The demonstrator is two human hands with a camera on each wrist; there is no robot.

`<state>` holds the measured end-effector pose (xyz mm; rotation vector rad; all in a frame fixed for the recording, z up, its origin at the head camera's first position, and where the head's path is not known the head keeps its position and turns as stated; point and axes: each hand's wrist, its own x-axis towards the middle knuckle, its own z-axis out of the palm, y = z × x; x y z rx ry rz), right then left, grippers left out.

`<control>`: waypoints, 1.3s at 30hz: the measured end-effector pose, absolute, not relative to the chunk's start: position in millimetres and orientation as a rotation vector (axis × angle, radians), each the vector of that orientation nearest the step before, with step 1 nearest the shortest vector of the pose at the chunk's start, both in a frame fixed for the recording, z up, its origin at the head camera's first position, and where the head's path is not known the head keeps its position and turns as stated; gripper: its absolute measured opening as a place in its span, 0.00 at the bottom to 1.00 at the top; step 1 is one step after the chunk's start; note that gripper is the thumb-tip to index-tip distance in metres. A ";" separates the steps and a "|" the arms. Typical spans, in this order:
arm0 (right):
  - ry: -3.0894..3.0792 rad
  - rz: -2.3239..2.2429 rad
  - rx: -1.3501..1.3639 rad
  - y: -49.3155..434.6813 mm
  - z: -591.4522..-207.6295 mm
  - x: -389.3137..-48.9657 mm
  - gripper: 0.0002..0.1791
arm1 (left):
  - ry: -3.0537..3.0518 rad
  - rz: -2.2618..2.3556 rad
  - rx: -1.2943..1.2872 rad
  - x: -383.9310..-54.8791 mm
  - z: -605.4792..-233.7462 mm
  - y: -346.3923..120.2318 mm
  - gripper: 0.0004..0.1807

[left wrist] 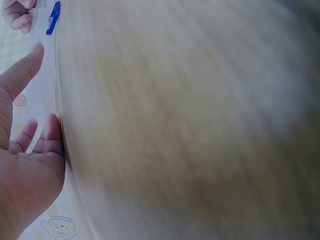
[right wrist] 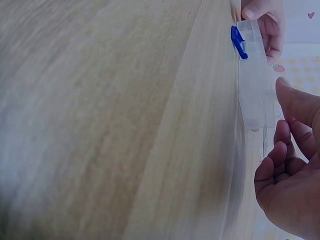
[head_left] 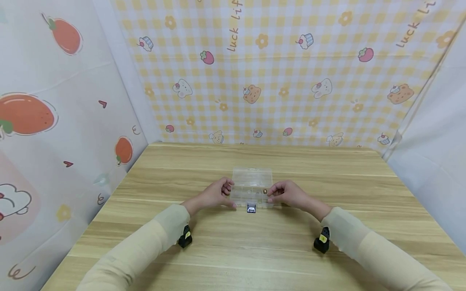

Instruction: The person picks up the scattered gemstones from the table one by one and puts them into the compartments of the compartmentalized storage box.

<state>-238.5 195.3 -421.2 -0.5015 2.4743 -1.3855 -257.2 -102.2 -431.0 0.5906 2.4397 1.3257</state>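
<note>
A clear plastic compartment box [head_left: 247, 195] lies on the wooden table with its transparent lid [head_left: 252, 177] raised at the back. On its front edge is a blue latch [right wrist: 239, 43]. My left hand [head_left: 217, 194] holds the box's left end, thumb at the front corner and fingers toward the back. At the right end is my right hand [head_left: 289, 193], its thumb and index fingertips apart at the right-hand compartments. In the right wrist view, nothing shows between those fingertips. A small brownish-gold item [head_left: 265, 191] sits in a right-hand compartment; its kind is too small to tell.
The wooden table [head_left: 255, 250] spreads around the box. Patterned cloth [head_left: 233, 81] hangs behind it, with more cloth at both sides. Each sleeved forearm carries a black wrist camera [head_left: 185, 237].
</note>
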 end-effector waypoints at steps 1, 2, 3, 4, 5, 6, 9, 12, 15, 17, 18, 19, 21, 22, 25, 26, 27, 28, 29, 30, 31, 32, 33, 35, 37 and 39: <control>2.476 -1.385 -0.500 195.4 -421.2 -238.6 0.09 | 2.439 1.325 0.590 -257.6 -431.4 -102.1 0.40; 2.476 -1.385 -0.499 195.5 -421.2 -238.6 0.09 | 2.440 1.328 0.590 -257.6 -431.5 -102.0 0.40; 2.478 -1.384 -0.499 195.6 -421.2 -238.6 0.09 | 2.440 1.329 0.591 -257.6 -431.7 -101.9 0.40; 2.479 -1.383 -0.498 195.8 -421.1 -238.5 0.09 | 2.439 1.332 0.590 -257.6 -431.7 -101.9 0.40; 2.478 -1.383 -0.498 195.9 -420.9 -238.4 0.09 | 2.440 1.334 0.587 -257.6 -431.6 -102.0 0.40; 2.478 -1.386 -0.495 196.0 -420.6 -238.2 0.10 | 2.439 1.335 0.587 -257.6 -431.6 -102.0 0.39; 2.476 -1.389 -0.485 196.4 -419.7 -237.6 0.10 | 2.441 1.334 0.590 -257.6 -431.5 -101.8 0.39; 2.473 -1.397 -0.475 197.1 -419.2 -237.5 0.11 | 2.446 1.328 0.584 -258.2 -431.5 -101.8 0.39; 2.476 -1.406 -0.473 198.1 -419.4 -238.1 0.12 | 2.447 1.329 0.575 -258.5 -431.7 -101.7 0.39; 2.479 -1.413 -0.476 198.8 -419.7 -238.7 0.12 | 2.448 1.327 0.571 -258.6 -432.2 -101.8 0.39; 2.482 -1.413 -0.478 199.3 -419.9 -239.0 0.12 | 2.447 1.327 0.571 -258.5 -432.2 -101.8 0.39; 2.485 -1.413 -0.479 199.7 -420.0 -239.4 0.12 | 2.446 1.328 0.573 -258.4 -432.2 -101.9 0.39; 2.491 -1.413 -0.483 200.6 -420.2 -240.3 0.12 | 2.444 1.328 0.578 -258.2 -431.8 -102.0 0.39; 2.498 -1.411 -0.485 201.1 -420.1 -240.7 0.12 | 2.445 1.327 0.577 -258.3 -431.7 -102.2 0.39; 2.520 -1.404 -0.488 202.5 -420.0 -242.8 0.11 | 2.442 1.325 0.580 -259.1 -431.5 -103.1 0.40; 2.532 -1.398 -0.488 202.8 -419.7 -243.5 0.10 | 2.442 1.322 0.580 -259.5 -431.4 -103.4 0.41; 2.546 -1.390 -0.495 203.3 -419.4 -244.1 0.10 | 2.441 1.320 0.578 -259.8 -431.4 -103.7 0.41; 2.556 -1.382 -0.489 203.6 -418.6 -244.6 0.10 | 2.443 1.315 0.575 -260.2 -431.4 -104.3 0.42; 2.568 -1.371 -0.484 203.9 -417.9 -245.1 0.10 | 2.441 1.316 0.576 -260.4 -431.2 -104.6 0.43; 2.578 -1.363 -0.477 204.1 -416.7 -245.2 0.10 | 2.437 1.318 0.572 -260.6 -430.8 -105.0 0.43; 2.584 -1.356 -0.479 204.5 -415.1 -245.1 0.11 | 2.436 1.319 0.573 -261.2 -431.1 -105.5 0.44; 2.586 -1.351 -0.474 205.1 -413.5 -245.0 0.11 | 2.434 1.320 0.572 -261.5 -431.0 -105.9 0.45; 2.590 -1.345 -0.468 205.9 -411.9 -244.9 0.11 | 2.431 1.324 0.569 -261.8 -431.1 -106.3 0.45; 2.593 -1.350 -0.459 207.5 -408.8 -245.2 0.11 | 2.431 1.328 0.567 -262.4 -431.1 -107.4 0.46; 2.591 -1.361 -0.473 210.0 -405.9 -245.5 0.11 | 2.435 1.333 0.567 -263.5 -431.6 -108.8 0.47; 2.603 -1.368 -0.471 213.2 -403.4 -246.3 0.11 | 2.430 1.360 0.557 -263.3 -430.2 -109.8 0.48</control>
